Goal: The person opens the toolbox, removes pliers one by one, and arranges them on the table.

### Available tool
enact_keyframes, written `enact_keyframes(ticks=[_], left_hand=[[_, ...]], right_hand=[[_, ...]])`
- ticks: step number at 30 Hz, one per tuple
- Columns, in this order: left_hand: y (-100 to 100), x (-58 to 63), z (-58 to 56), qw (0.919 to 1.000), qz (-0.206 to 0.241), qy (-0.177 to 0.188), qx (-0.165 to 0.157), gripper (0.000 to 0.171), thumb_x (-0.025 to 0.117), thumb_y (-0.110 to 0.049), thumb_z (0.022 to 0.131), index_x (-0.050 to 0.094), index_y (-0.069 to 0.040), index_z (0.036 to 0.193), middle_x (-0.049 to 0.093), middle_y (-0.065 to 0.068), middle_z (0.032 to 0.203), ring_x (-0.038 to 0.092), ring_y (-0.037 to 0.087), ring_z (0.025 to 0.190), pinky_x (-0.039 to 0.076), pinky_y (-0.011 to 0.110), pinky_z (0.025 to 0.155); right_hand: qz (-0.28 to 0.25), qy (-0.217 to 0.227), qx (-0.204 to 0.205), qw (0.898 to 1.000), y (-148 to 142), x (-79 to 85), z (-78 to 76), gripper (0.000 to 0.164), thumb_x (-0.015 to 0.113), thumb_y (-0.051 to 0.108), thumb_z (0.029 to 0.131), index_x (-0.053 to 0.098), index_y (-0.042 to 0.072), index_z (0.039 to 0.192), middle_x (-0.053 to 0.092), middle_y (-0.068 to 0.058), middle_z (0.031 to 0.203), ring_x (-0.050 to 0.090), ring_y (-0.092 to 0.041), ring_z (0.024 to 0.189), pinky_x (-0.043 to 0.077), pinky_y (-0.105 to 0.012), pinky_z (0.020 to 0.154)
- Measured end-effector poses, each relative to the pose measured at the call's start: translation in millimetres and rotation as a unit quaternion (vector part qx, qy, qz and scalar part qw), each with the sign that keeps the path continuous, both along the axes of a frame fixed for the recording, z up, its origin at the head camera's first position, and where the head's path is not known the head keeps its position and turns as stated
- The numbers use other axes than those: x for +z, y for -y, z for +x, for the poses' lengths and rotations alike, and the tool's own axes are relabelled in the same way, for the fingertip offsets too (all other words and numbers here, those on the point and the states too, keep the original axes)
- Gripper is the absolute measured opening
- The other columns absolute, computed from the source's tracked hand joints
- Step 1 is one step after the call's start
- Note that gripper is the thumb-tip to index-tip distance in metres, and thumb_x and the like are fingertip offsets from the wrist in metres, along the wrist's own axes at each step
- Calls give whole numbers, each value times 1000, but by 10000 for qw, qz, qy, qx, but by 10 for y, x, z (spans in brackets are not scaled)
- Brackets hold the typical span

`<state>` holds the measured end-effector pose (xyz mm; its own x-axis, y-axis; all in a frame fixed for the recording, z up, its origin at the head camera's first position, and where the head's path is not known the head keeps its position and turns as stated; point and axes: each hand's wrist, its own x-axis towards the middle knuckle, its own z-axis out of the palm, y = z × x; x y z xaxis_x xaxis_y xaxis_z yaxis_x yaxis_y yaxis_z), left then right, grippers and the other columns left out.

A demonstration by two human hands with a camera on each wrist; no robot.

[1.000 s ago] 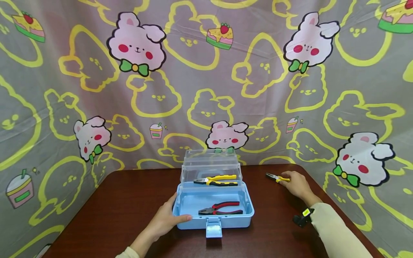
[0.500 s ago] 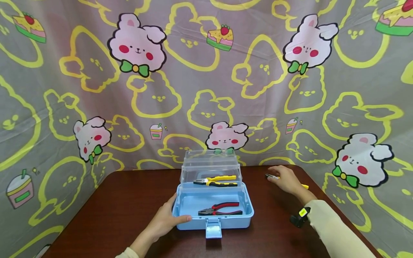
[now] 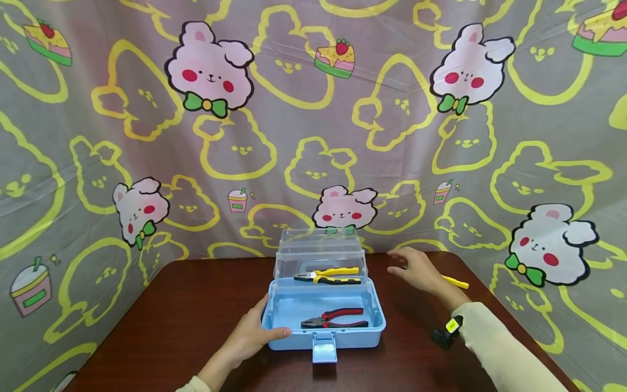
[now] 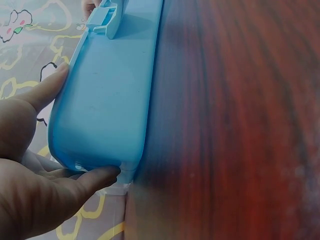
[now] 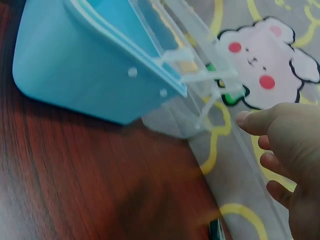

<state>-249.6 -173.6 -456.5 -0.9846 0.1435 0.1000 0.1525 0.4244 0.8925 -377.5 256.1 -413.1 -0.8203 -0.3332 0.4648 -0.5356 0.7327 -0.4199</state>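
Blue toolbox (image 3: 352, 340) sat on the counter (image 3: 210, 305), just right of the left hand (image 3: 247, 331), whose fingers clamped its near left corner, and left of the right hand (image 3: 416, 270), fingers apart, holding nothing visible. Looked light, stiff, a bit slick; clear lid (image 3: 320, 245) likely flimsier, so end walls (image 5: 100, 80) seemed the better hold. Long axis ran left-right; latch (image 3: 325, 349) faced near side, right of the left thumb (image 3: 279, 332).

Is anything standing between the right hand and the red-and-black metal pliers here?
Yes: the light-blue plastic toolbox's right wall, with clear plastic arms towards its rear. The right hand would probably have to pass over that wall to reach the pliers.
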Motion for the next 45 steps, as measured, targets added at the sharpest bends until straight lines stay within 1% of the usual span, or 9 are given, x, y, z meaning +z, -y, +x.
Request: enact_keyframes(ticks=[3, 9, 15, 21, 26, 31, 37, 45], left_hand=[[-3, -3, 2, 10000, -25, -3, 10, 115, 91, -38, 81, 21, 2, 163, 44, 25, 154, 54, 36, 125, 47, 57, 101], [-2, -4, 1, 10000, -9, -33, 5, 114, 91, -37, 81, 21, 1, 163, 44, 24, 154, 55, 36, 125, 47, 56, 101], [1, -16, -5, 10000, -25, -25, 17, 115, 91, -38, 81, 21, 2, 163, 44, 25, 155, 54, 36, 126, 47, 57, 101], [-1, -27, -7, 10000, -21, -29, 42, 115, 91, -37, 80, 22, 3, 162, 42, 25, 155, 53, 36, 127, 46, 57, 101], [1, -28, -5, 10000, -43, -38, 45, 115, 91, -38, 80, 22, 4, 162, 42, 25, 156, 53, 36, 128, 46, 57, 101], [7, -28, -5, 9999, -67, -56, 51, 115, 91, -39, 80, 22, 2, 163, 42, 25, 156, 53, 36, 128, 46, 57, 102], [7, -19, 9, 9998, -177, -25, 129, 115, 91, -40, 80, 23, 3, 162, 42, 26, 155, 53, 37, 128, 46, 59, 101], [15, -21, 16, 9996, -251, -40, 146, 115, 91, -41, 79, 24, 3, 162, 42, 25, 155, 52, 36, 128, 45, 60, 102]], right_hand=[[6, -85, 160, 9998, 92, 45, 28, 41, 83, 14, 89, 70, -2, 124, 69, -14, 112, 64, -37, 103, 53, -54, 88], [-2, -53, 431, 9991, 272, 119, 81, 42, 85, 15, 88, 71, 2, 126, 69, -9, 113, 63, -32, 103, 53, -51, 90], [37, -17, 627, 9980, 444, 178, 125, 43, 84, 15, 88, 71, 1, 127, 69, -10, 116, 61, -27, 101, 53, -48, 89], [73, -77, 948, 9954, 604, 178, 127, 42, 83, 12, 90, 71, 1, 128, 69, -13, 114, 61, -28, 98, 53, -49, 86], [83, -95, 1156, 9932, 739, 159, 133, 42, 82, 14, 90, 71, 2, 129, 70, -11, 117, 62, -28, 99, 54, -48, 86], [-11, 188, 1329, 9909, 889, 150, 142, 44, 82, 18, 91, 70, 3, 130, 70, -7, 121, 63, -29, 108, 52, -50, 92], [12, 382, 1555, 9871, 1051, 149, 148, 39, 79, 12, 94, 69, 0, 130, 69, -15, 126, 64, -33, 113, 51, -53, 96], [145, 744, 1411, 9871, 1194, 128, 131, 39, 78, 13, 95, 69, 4, 132, 68, -8, 129, 63, -29, 119, 50, -50, 100]])
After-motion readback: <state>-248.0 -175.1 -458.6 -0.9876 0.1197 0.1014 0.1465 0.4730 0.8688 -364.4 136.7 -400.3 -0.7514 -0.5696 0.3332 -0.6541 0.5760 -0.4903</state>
